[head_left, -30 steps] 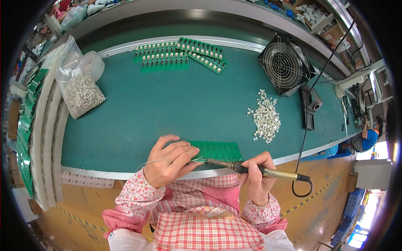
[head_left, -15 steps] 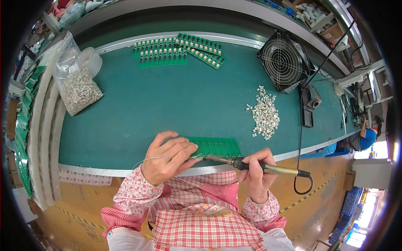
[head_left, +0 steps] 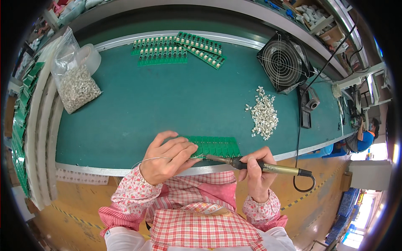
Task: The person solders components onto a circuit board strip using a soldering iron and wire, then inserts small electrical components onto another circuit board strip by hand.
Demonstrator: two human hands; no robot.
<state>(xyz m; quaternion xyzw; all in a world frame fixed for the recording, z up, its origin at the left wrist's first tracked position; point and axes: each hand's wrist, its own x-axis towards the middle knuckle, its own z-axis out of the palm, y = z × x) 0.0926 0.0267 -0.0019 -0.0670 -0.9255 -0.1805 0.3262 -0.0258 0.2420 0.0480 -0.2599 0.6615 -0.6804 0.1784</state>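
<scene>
My left hand (head_left: 165, 161) has its fingers bent over the left part of a green circuit-board panel (head_left: 217, 145) at the bench's front edge, pinching a thin solder wire (head_left: 148, 159) that trails off to the left. My right hand (head_left: 257, 178) grips a soldering iron (head_left: 276, 169) by its handle; the iron's tip meets the board's near edge beside the wire end, just right of my left fingers. A pile of small silvery parts (head_left: 264, 113) lies to the right on the green bench (head_left: 167, 100).
Assembled boards (head_left: 161, 56) lie at the back; a bag of parts (head_left: 75, 88) and tape roll (head_left: 90, 58) at left, beside racked boards (head_left: 27, 125). A fan (head_left: 280, 62), iron stand (head_left: 310, 104) and hanging cable stand right. A co-worker (head_left: 366, 138) sits at far right.
The view has shifted slightly, so the bench and its contents appear a little higher in the picture. Both hands keep their grips, with the iron tip at the board's edge.
</scene>
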